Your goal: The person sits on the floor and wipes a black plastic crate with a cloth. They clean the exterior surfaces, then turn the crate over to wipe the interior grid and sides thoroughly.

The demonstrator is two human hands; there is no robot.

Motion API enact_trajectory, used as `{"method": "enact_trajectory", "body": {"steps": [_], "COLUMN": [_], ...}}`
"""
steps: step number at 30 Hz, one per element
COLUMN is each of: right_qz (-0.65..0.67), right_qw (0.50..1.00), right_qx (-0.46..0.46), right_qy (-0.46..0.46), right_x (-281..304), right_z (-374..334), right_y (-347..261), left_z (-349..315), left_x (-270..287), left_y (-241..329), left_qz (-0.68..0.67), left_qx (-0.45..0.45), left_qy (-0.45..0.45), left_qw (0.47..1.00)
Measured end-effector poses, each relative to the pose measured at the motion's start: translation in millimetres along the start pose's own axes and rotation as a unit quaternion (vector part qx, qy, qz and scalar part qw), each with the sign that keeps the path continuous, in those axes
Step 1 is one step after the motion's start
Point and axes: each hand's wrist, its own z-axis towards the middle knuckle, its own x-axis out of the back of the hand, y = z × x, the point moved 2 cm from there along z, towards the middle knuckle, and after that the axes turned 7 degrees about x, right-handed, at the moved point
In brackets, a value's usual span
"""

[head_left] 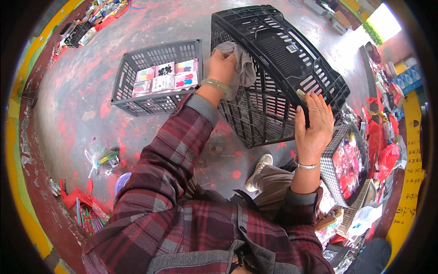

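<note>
A large black plastic crate [292,52] with slotted walls is tipped at an angle in front of me. In my left hand [222,68] is a bunched grey cloth [244,68], pressed against the crate's left side. A pale bangle circles that wrist. My right hand [315,119] rests on the crate's near right edge, its fingers stretched out and the thumb apart. By its fingertips shows a small pale bit that I cannot make out. Left of the black crate stands a grey slotted crate [125,80] with several colourful flat packs [163,83] inside.
A clear plastic bag [105,160] lies on the red-spotted floor [73,118] at left, near a purple round thing [122,182]. Heaped goods and a checked box [333,178] crowd the right side. My shoe [259,171] is just below the black crate.
</note>
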Motion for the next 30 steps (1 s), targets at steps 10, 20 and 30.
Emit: {"method": "enact_trajectory", "body": {"steps": [10, 20, 30], "right_qz": [-0.011, -0.019, -0.021], "right_qw": [1.000, 0.999, 0.999], "right_qx": [-0.001, 0.016, 0.008], "right_qy": [-0.001, -0.029, -0.039], "right_x": [-2, -1, -2], "right_z": [-1, -3, -2], "right_y": [2, -1, -3], "left_z": [-24, -22, 47], "left_x": [-1, 0, 30], "left_y": [21, 24, 31], "left_qz": [0.259, 0.087, 0.085], "left_qx": [-0.025, -0.106, -0.093], "left_qy": [-0.055, 0.004, 0.163], "left_qw": [0.964, 0.991, 0.979]}}
